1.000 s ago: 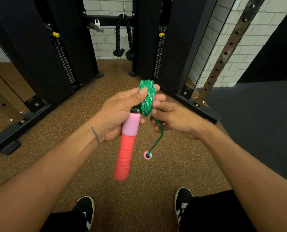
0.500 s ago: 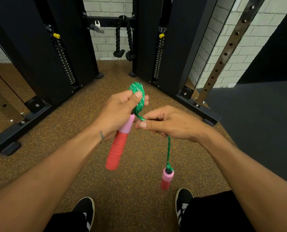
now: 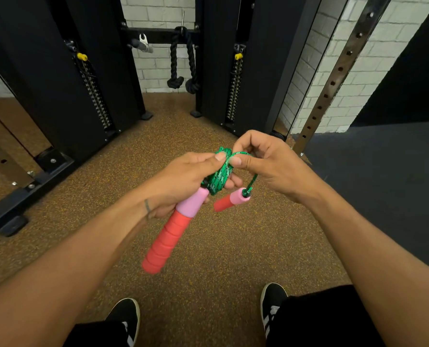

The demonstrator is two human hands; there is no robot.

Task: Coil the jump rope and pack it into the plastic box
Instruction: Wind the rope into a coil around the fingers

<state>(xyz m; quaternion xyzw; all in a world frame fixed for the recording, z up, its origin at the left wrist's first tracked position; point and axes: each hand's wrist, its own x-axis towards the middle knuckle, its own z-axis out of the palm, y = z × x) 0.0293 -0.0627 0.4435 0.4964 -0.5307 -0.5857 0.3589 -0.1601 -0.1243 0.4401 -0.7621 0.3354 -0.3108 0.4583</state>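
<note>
The jump rope's green cord (image 3: 219, 174) is wound into a tight coil. My left hand (image 3: 183, 182) grips that coil with the thumb pressed on top. One pink-and-red handle (image 3: 169, 234) hangs down from this hand toward the floor. My right hand (image 3: 266, 161) pinches the free end of the cord just right of the coil. The second handle (image 3: 229, 200) dangles on a short length of cord under my right hand. No plastic box is in view.
Black weight-stack towers (image 3: 58, 78) stand ahead on a brown speckled floor (image 3: 208, 259). A black rope attachment (image 3: 182, 63) hangs between them. A perforated steel upright (image 3: 333, 78) leans at the right beside a dark mat (image 3: 383, 184). My two shoes (image 3: 273, 301) show below.
My right hand has risen from below the coil to its top right, drawing up the free cord. The second handle climbed from near my shoe to just under my hand.
</note>
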